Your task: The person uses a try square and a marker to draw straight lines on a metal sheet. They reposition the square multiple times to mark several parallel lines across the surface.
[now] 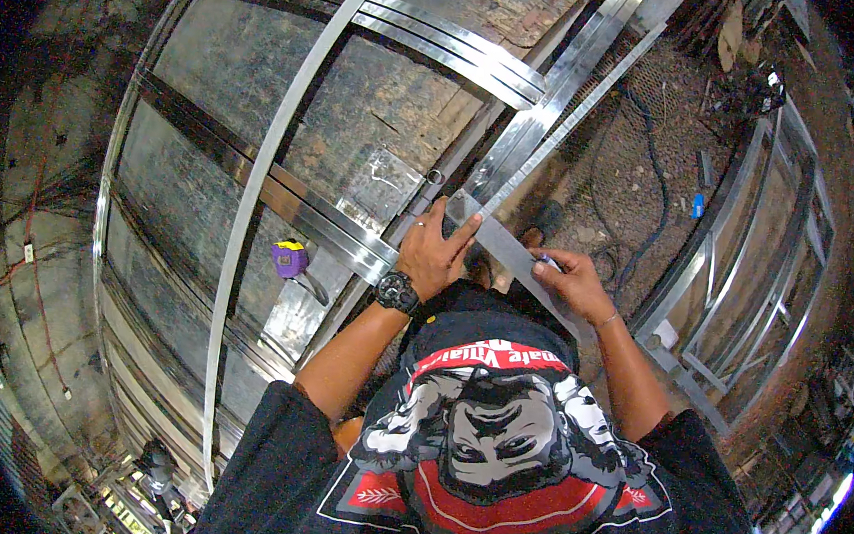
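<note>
A flat L-shaped steel square (pixel 511 248) lies with its corner at the near end of a shiny metal channel bar (pixel 529 138). One leg runs up along the bar's right side, and the other crosses toward my right hand. My left hand (pixel 432 254) grips the corner area, thumb and index finger apart, pressing the square against the bar. In my right hand (pixel 578 286) is a slim marker (pixel 547 261), pinched at the edge of the square's near leg. Its tip is hard to make out. A purple and yellow tape measure (pixel 289 258) rests left of my left hand.
A large frame of curved and straight metal strips (pixel 268 144) covers the worktable (pixel 359 111) to the left. Another metal frame (pixel 738 261) lies on the right. A dark cable (pixel 665 200) and a small blue object (pixel 698 206) are on the littered ground.
</note>
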Demonstrator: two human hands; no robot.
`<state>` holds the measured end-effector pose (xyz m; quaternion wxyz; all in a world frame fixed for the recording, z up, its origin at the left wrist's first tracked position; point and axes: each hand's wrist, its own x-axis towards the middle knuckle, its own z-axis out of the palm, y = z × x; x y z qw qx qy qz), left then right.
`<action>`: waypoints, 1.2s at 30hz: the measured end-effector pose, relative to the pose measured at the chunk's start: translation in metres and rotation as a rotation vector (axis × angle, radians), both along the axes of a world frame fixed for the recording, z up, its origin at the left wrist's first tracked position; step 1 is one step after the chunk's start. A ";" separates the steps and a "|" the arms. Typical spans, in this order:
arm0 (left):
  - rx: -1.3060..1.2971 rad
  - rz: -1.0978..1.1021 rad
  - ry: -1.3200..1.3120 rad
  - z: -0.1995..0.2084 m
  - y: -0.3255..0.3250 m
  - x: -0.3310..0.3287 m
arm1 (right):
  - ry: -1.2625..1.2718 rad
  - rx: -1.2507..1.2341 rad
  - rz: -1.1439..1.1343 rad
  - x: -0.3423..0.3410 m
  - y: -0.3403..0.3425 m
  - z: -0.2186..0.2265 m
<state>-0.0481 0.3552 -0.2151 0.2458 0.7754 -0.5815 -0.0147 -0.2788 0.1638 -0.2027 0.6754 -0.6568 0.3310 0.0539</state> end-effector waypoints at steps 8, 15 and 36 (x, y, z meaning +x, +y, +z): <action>-0.021 -0.018 0.021 0.003 0.000 0.000 | -0.074 0.054 -0.089 0.027 -0.016 -0.044; 0.069 -0.018 -0.029 0.004 0.003 -0.002 | -0.068 0.080 -0.072 0.055 -0.002 -0.041; 0.135 -0.129 -0.107 0.006 0.006 0.003 | -0.131 0.238 -0.314 0.058 0.014 -0.022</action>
